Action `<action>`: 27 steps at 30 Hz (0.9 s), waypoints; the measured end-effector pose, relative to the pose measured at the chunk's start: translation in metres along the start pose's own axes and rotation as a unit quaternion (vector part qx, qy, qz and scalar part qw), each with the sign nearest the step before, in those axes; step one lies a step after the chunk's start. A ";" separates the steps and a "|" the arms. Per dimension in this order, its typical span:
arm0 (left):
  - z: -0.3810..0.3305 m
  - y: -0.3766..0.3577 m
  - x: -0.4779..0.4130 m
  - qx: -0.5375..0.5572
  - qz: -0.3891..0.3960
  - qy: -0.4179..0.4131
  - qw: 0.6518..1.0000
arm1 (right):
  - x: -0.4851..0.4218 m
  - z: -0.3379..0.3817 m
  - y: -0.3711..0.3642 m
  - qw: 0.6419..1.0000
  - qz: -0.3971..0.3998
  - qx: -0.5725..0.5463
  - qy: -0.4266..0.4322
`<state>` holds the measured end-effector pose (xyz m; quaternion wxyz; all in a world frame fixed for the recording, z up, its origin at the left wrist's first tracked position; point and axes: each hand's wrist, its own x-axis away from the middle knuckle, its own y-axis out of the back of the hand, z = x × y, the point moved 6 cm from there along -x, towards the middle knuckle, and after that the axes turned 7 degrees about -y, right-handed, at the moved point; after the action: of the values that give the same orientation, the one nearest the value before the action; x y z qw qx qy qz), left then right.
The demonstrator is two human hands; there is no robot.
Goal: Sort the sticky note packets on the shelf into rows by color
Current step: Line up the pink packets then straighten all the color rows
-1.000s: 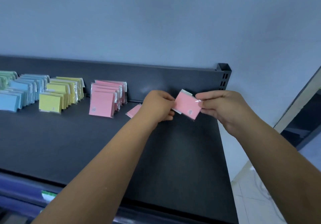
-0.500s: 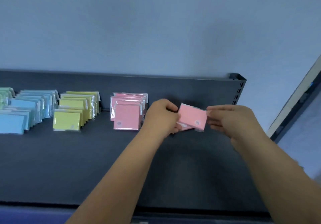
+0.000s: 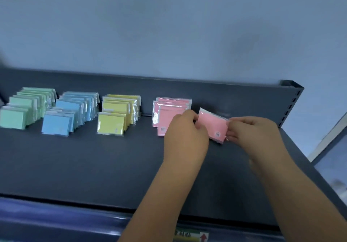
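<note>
Step in hand: filing a pink packet (image 3: pixel 212 124) into the pink row (image 3: pixel 171 108).

- Right hand (image 3: pixel 251 131): fingers (image 3: pixel 236 129) pressed together, pinching the packet's right edge against the thumb. The round label sits just left of these fingertips.
- Left hand (image 3: pixel 185 134): back to the camera, fingers curled in at the packet's left edge. It appears to grip that edge, though the fingertips themselves are hidden behind the knuckles.
- The packet spans the gap between the two sets of fingers, tilted, its top left corner higher. It looks lifted off the shelf (image 3: pixel 93 163), but contact at its lower edge cannot be ruled out.
- The pink row lies just left of and behind the left-hand fingers, and the hand covers the row's front packet in part.
- Well left of both hands: yellow row (image 3: pixel 118 114), blue row (image 3: pixel 71 114), green row (image 3: pixel 26 108), each with packets overlapped front to back.

Judgement: sorting looks nearly finished (no loose packets show elsewhere, though whatever lies under the hands is hidden).

The next move calls for carrying the packet leftward and setting it at the front of the pink row, squared to match its neighbours. The left hand would have to clear the spot first. The wrapping looks slick, so the pinch should hold until the packet rests flat.
</note>
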<state>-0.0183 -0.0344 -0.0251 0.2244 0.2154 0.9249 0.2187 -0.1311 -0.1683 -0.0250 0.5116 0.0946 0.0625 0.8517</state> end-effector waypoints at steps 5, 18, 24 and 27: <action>0.010 0.012 0.006 -0.030 0.079 0.055 0.995 | 0.015 -0.003 -0.035 0.999 0.020 -0.036 -0.013; 0.080 0.055 -0.032 -0.023 0.264 0.012 0.964 | 0.019 0.003 -0.141 0.996 0.055 0.046 -0.053; 0.088 0.063 -0.047 0.098 0.309 0.052 0.945 | 0.021 0.007 -0.139 0.996 -0.003 0.068 -0.054; 0.088 0.071 -0.050 0.114 0.328 0.062 0.936 | 0.027 0.011 -0.140 0.996 -0.008 0.069 -0.057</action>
<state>0.0887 0.0253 -0.0445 0.0561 0.5172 0.8335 0.1863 -0.0206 -0.0788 -0.0406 0.5136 0.1778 0.0923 0.8343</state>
